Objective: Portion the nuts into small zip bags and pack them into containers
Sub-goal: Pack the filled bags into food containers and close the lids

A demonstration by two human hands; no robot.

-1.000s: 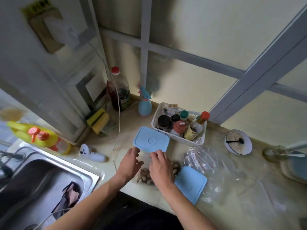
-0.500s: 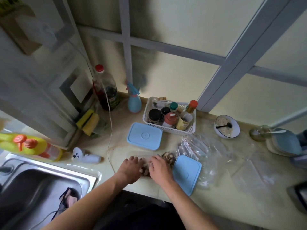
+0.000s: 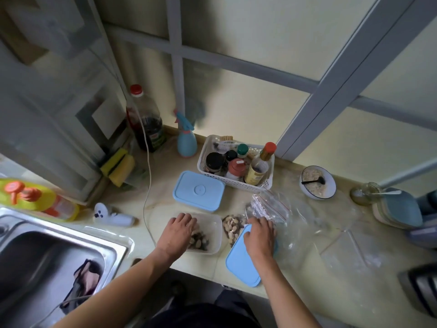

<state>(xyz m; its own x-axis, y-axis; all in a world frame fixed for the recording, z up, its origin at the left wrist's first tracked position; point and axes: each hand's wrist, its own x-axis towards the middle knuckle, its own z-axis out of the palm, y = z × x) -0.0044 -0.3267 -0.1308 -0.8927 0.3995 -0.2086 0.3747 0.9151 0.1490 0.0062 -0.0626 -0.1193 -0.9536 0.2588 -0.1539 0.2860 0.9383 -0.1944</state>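
You have two hands in view: left hand (image 3: 178,230), right hand (image 3: 260,235). Two blue lids: one (image 3: 198,191) on a closed container, one (image 3: 241,261) loose. One open clear container (image 3: 214,229). One white basket (image 3: 268,183). One bowl (image 3: 318,182). One spray bottle (image 3: 186,142). One dark bottle (image 3: 146,121). Zip bags (image 3: 269,207): count unclear.

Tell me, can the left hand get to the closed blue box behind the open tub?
Probably yes. The left hand rests in the open tub, and the closed blue box sits just beyond it with nothing between them.
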